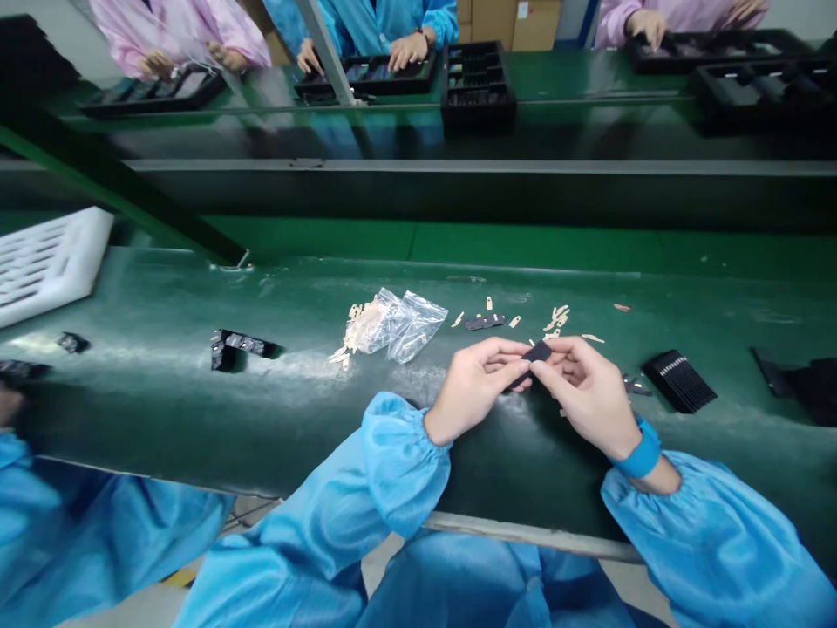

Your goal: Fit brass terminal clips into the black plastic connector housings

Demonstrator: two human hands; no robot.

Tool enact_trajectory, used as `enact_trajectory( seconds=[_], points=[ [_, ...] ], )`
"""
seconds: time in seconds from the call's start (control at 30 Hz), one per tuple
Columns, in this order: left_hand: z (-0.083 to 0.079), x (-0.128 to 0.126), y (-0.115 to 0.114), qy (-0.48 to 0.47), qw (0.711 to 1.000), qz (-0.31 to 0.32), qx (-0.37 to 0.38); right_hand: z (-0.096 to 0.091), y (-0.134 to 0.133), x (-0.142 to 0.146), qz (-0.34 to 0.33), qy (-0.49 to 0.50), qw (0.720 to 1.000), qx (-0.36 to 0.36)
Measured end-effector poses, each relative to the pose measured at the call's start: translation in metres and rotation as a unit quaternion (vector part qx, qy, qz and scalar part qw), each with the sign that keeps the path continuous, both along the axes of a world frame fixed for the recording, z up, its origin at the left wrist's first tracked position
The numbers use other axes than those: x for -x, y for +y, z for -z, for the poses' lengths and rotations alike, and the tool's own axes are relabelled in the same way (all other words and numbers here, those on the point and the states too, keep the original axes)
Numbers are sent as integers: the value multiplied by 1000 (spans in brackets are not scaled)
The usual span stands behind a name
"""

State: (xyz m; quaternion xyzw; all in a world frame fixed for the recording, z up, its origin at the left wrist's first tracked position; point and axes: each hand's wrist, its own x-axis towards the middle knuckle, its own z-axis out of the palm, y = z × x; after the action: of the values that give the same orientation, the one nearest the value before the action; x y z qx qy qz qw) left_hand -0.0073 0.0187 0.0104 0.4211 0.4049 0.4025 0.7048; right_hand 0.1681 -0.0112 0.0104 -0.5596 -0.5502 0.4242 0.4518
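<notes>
Both my hands meet over the green bench around a small flat black rectangular part [537, 352]. My left hand [480, 384] pinches its near left end between thumb and fingers. With thumb and forefinger, my right hand [585, 384] grips the far right end; a blue band circles that wrist. Just beyond the fingers lie small cream-coloured pieces [558, 317] and a dark flat strip [485, 322]. A clear plastic bag [415, 323] stands left of my hands, beside a heap of cream pieces [363, 330]. Right of my right hand is a row of stacked black parts [680, 381].
Black parts [241, 345] lie on the bench to the left, near a white slotted tray [52, 262]. A green post [131, 192] slants across the left. Co-workers' hands [409, 52] work over black trays [372, 77] across the bench. A blue sleeve [98, 532] is at my left.
</notes>
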Motion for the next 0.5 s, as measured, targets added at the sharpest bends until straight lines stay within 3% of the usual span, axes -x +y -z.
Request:
enact_trajectory(
  seconds=[0.33, 0.5],
  points=[
    [3, 0, -3, -18, 999, 29, 15, 1, 0, -2, 4, -60, 998, -3],
    [4, 0, -1, -10, 999, 30, 27, 1, 6, -8, 13, 9, 999, 47]
  ],
)
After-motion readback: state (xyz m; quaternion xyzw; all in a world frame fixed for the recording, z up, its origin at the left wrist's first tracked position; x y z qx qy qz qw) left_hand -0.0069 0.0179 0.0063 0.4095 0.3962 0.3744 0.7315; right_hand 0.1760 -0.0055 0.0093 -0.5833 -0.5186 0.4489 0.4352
